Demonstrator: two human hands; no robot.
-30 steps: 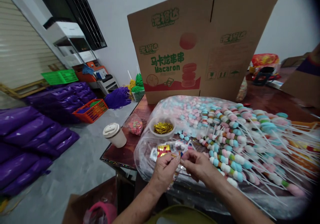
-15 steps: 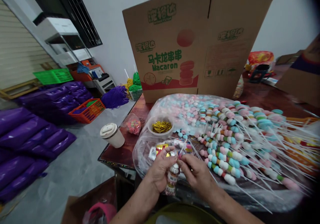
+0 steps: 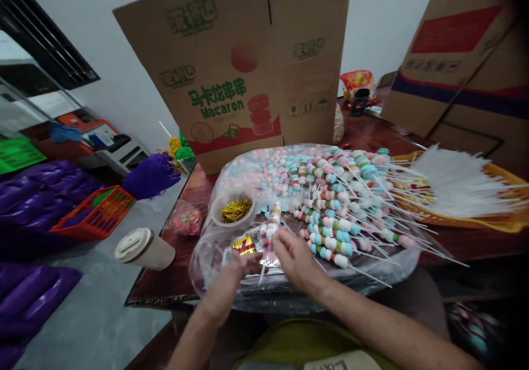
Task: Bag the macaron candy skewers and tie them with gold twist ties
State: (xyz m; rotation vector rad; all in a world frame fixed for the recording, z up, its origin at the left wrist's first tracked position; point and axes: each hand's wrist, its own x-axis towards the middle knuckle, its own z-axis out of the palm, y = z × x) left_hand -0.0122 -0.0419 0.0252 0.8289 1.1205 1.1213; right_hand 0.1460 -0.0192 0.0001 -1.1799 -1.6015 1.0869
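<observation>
My right hand (image 3: pixel 294 259) is closed on a wrapped marshmallow skewer (image 3: pixel 274 216) just above the table, its candy end up and its white stick down. Left of it, my left hand (image 3: pixel 231 276) is slightly blurred, with fingers stretched out and apart and nothing held. Beneath the hands lies a flat printed packet (image 3: pixel 243 244) with gold and silver parts. A white bowl (image 3: pixel 215 219) of gold twist ties (image 3: pixel 235 211) stands beyond my left hand. Several marshmallow skewers (image 3: pixel 339 226) are piled to the right on clear plastic.
A large cardboard box (image 3: pixel 264 45) stands at the back. Loose marshmallows (image 3: pixel 273 169) lie before it. An orange basket (image 3: pixel 506 222) at right holds white sticks (image 3: pixel 454 180). A lidded cup (image 3: pixel 155 253) and a candy bag (image 3: pixel 188 219) sit near the left edge.
The skewer has turned from candy end down to candy end up. My left hand has let go and moved left, while my right hand keeps hold. The view has swung right.
</observation>
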